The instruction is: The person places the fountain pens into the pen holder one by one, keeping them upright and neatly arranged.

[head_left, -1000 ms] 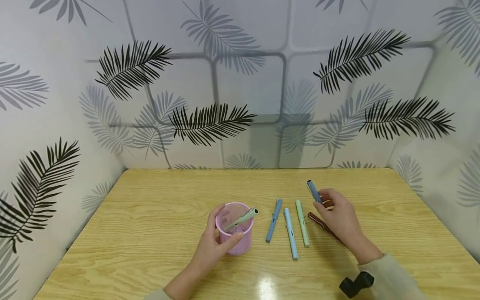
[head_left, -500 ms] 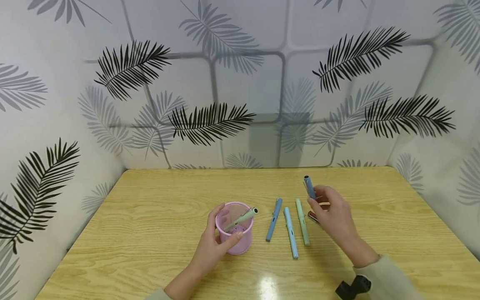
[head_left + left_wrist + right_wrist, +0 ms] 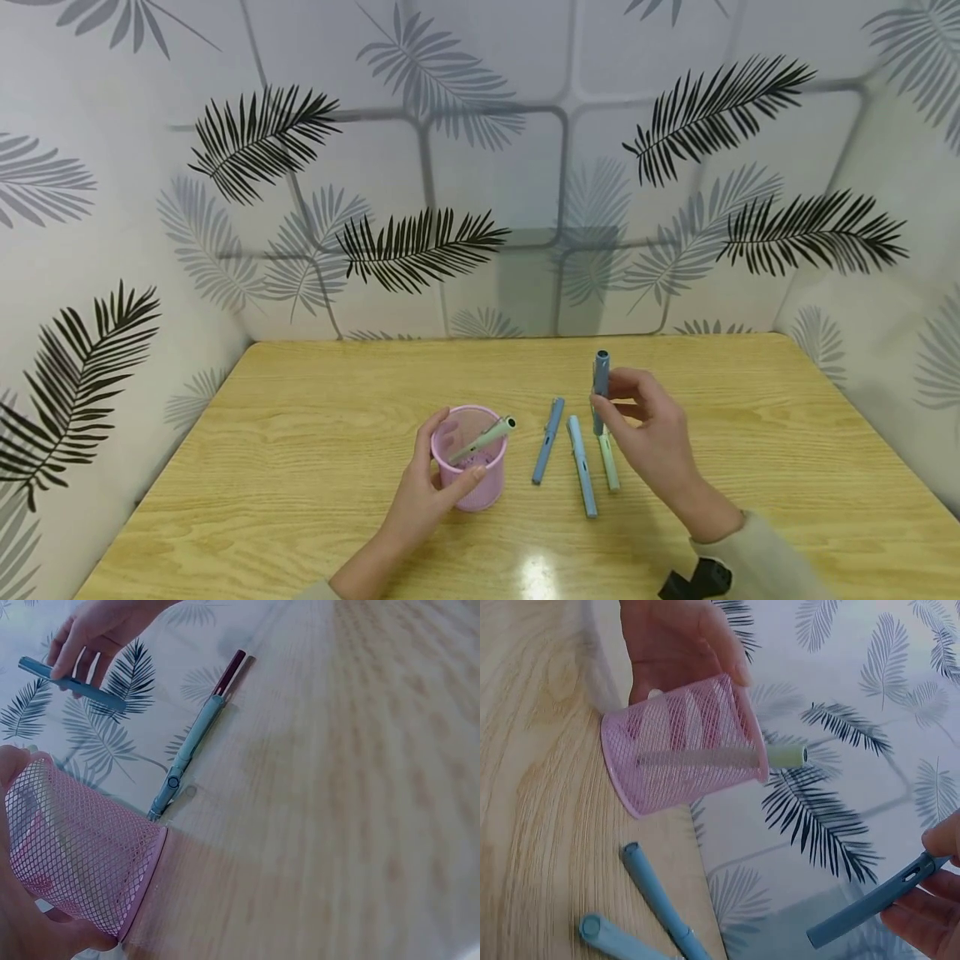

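Observation:
My left hand (image 3: 423, 487) grips the pink mesh pen cup (image 3: 485, 490) around its side, thumb at the front. One light green pen (image 3: 483, 439) leans inside it, its end above the rim. Between thumb and fingers, my right hand (image 3: 654, 429) pinches a blue capped pen (image 3: 601, 379), nearly upright above the table, right of the cup. On the table between the hands lie a darker blue pen (image 3: 548, 442), a light blue pen (image 3: 582, 467) and a green pen (image 3: 609, 467), partly covered by the held pen. A dark red pen (image 3: 229, 673) shows in the left wrist view; my right hand hides it in the head view.
The wooden table (image 3: 300, 433) runs back to a wall (image 3: 480, 183) with a leaf pattern. More patterned wall stands at both sides. A black device (image 3: 697, 579) sits at the right sleeve.
My right hand has moved left with the blue pen, which has turned from slanted to nearly upright. The dark red pen has become covered in the head view. The left hand and cup stay put.

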A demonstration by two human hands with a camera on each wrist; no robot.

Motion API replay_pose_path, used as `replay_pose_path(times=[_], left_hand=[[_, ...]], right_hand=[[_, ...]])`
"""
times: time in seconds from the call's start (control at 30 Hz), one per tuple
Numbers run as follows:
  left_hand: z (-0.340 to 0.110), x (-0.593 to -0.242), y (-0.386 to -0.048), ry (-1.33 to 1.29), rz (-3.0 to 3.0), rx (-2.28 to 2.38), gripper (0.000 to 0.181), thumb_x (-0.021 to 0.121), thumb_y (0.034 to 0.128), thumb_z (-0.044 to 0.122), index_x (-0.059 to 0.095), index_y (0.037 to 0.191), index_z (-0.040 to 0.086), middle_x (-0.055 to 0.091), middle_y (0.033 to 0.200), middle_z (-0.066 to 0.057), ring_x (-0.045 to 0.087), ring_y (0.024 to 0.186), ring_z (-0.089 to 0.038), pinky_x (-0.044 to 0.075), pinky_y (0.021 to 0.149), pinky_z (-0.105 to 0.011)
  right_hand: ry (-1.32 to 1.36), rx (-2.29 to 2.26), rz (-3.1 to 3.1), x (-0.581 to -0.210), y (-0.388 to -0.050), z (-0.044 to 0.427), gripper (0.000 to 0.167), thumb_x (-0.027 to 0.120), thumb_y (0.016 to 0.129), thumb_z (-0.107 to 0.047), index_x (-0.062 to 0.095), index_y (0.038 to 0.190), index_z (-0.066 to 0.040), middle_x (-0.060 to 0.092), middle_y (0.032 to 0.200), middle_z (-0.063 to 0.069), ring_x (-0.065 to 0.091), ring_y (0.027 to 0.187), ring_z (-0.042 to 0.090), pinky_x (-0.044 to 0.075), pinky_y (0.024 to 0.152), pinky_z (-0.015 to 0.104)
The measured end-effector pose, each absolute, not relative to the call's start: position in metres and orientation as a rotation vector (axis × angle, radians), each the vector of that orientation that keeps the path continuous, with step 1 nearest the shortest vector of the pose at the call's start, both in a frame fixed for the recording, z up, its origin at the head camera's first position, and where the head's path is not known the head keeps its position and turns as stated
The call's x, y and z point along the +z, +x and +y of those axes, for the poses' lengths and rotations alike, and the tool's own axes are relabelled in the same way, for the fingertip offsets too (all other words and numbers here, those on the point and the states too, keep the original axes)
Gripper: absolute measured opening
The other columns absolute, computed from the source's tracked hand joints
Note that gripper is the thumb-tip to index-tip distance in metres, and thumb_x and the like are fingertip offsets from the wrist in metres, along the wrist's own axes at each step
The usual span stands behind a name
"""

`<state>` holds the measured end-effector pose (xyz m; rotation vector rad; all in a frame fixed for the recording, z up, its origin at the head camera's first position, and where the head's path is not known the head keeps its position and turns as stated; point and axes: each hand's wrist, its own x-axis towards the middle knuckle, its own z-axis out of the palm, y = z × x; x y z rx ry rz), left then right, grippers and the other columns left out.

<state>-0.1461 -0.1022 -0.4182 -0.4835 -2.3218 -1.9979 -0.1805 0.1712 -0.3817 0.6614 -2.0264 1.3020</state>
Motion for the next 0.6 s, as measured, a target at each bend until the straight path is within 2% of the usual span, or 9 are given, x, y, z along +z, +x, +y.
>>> replay_pose_path(times=[0.17, 0.37, 0.6], left_hand=[[-0.102, -0.417, -0.145, -0.476, -2.322, -1.993, 0.076, 0.068, 0.0851, 0.012, 0.02, 0.144, 0.006, 0.03, 0.142, -0.022, 0.041, 0.119, -0.047, 0.045, 0.088, -0.051], [-0.102, -0.416, -0.144, -0.459, -2.331, -1.988, 0.076, 0.068, 0.0848, 0.013, 0.021, 0.144, 0.009, 0.031, 0.141, -0.023, 0.038, 0.122, -0.047, 0.043, 0.09, -0.053], [-0.102, -0.417, -0.144, -0.472, -2.328, -1.981, 0.076, 0.068, 0.0847, 0.013, 0.021, 0.144, 0.008, 0.032, 0.14, -0.023, 0.037, 0.122, -0.046, 0.042, 0.09, -0.055]], right_hand=[[0.764, 1.384, -1.968, -0.379, -0.174, 0.159, 0.035, 0.066, 0.077, 0.015, 0.058, 0.108, 0.001, 0.061, 0.096, 0.011, 0.061, 0.086, 0.012, 0.052, 0.065, 0.019], [0.876, 1.439, -1.837, -0.356, -0.155, 0.136, 0.037, 0.063, 0.069, 0.028, 0.057, 0.101, 0.01, 0.06, 0.09, 0.019, 0.061, 0.084, 0.016, 0.052, 0.065, 0.021], [0.951, 1.522, -1.716, -0.356, -0.147, 0.12, 0.037, 0.062, 0.068, 0.028, 0.056, 0.101, 0.013, 0.06, 0.09, 0.019, 0.062, 0.085, 0.015, 0.053, 0.067, 0.023]])
